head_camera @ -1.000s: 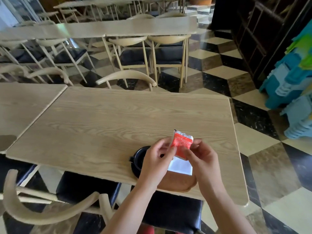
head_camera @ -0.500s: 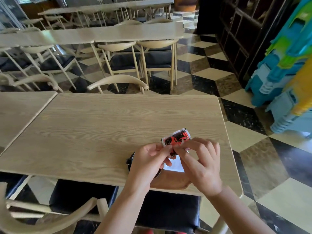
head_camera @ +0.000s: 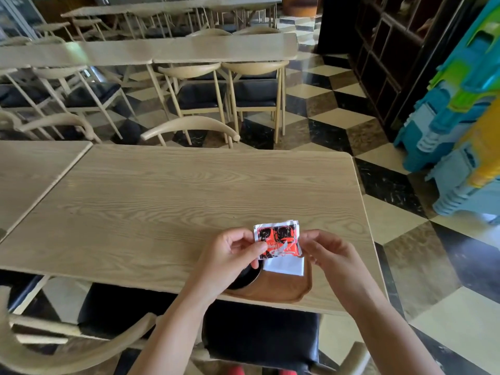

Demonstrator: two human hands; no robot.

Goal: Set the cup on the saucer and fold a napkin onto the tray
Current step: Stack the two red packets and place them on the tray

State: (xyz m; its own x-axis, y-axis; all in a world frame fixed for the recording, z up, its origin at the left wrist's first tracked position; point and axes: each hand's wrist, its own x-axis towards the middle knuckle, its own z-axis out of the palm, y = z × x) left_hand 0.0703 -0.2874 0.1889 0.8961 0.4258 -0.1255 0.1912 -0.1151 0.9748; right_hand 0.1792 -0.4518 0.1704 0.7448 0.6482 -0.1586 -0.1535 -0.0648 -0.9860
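Observation:
A red, black and white napkin packet (head_camera: 277, 241) is held flat above the tray, pinched at its left edge by my left hand (head_camera: 231, 253) and at its right edge by my right hand (head_camera: 326, 253). Below it a white folded napkin (head_camera: 285, 266) lies on the brown wooden tray (head_camera: 281, 289) at the table's near edge. A black cup or saucer (head_camera: 247, 277) sits at the tray's left end, mostly hidden under my left hand; I cannot tell cup from saucer.
The tray rests on a light wooden table (head_camera: 176, 201), with another table (head_camera: 29, 171) butted on the left. Wooden chairs (head_camera: 189, 128) stand around, one with a black seat (head_camera: 259, 336) just below me. Coloured plastic stools (head_camera: 460, 131) are stacked at the right.
The packet has turned from upright to lying flat and wide between both hands, and my hands have drawn apart to its two edges. The camera view has shifted slightly.

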